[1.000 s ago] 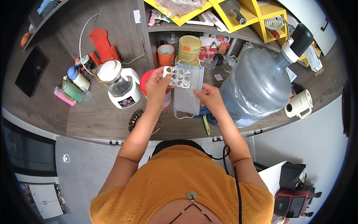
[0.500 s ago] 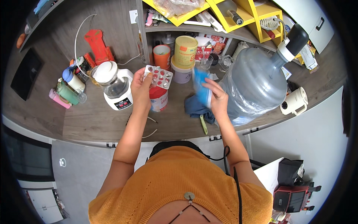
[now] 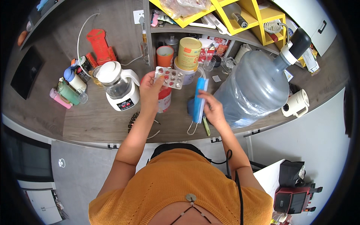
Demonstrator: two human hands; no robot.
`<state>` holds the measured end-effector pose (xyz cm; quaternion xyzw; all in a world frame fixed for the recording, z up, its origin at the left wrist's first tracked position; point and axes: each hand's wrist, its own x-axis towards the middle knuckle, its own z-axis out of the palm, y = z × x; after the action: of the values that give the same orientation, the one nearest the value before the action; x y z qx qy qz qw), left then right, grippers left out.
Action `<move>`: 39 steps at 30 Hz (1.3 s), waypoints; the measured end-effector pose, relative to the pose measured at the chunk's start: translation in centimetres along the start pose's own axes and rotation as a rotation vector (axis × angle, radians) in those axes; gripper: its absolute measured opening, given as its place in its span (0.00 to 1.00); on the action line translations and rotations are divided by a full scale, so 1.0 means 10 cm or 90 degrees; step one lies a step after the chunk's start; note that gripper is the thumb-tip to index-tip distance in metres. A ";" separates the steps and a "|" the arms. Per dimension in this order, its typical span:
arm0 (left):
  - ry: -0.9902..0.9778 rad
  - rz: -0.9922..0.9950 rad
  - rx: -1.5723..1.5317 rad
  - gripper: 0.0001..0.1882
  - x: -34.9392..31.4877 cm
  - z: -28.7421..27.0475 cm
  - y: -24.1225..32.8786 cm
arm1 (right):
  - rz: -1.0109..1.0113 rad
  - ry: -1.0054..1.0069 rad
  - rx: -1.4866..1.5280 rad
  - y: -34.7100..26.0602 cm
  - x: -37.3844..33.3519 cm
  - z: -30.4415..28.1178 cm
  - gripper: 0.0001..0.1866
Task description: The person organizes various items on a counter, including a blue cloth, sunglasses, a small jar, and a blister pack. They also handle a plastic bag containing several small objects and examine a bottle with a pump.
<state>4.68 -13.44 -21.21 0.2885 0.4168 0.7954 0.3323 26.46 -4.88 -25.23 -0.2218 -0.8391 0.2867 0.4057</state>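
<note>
Pinched in my left hand [image 3: 152, 88] is a silver blister pack [image 3: 172, 78] of red pills, some of its pockets looking emptied. It hangs above a red and white tin [image 3: 164, 101], which it and the hand partly cover. My right hand [image 3: 212, 108] grips a blue disposable face mask [image 3: 200, 99] by its right side; the mask is held upright, its white ear loops dangling at top and bottom. Behind the mask, a dark blue cloth [image 3: 190, 107] is mostly hidden. A light green handle [image 3: 206, 126] lies just below my right hand, its other end covered.
A large water jug [image 3: 258, 78] with a black pump stands right, beside a white kettle [image 3: 296, 103]. Left are a glass-jug kettle on a white base [image 3: 120, 90] and several bottles [image 3: 69, 92]. Behind my hands stand a yellow tin [image 3: 189, 54] and an orange canister [image 3: 165, 56]. Cables lie near the front edge.
My left hand has shifted a little right with the blister pack. The mask has swung upright and slightly lower, and its ear loops now show; my right hand has moved left and down.
</note>
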 end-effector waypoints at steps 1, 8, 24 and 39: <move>-0.020 -0.002 -0.012 0.09 0.00 -0.01 -0.03 | 0.065 -0.090 0.033 -0.08 -0.01 -0.01 0.23; -0.065 -0.045 -0.011 0.10 -0.03 0.11 -0.03 | 0.039 -0.091 -0.014 -0.08 0.10 0.00 0.18; -0.209 -0.069 -0.005 0.18 -0.06 0.31 -0.06 | 0.257 0.078 0.455 -0.34 0.38 -0.11 0.05; -0.165 -0.100 0.120 0.09 -0.23 0.03 -0.15 | 0.317 -0.078 0.379 -0.20 0.14 -0.02 0.05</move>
<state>6.76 -14.47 -22.76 0.3851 0.4643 0.6806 0.4159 25.54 -5.47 -22.99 -0.2736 -0.6622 0.6202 0.3195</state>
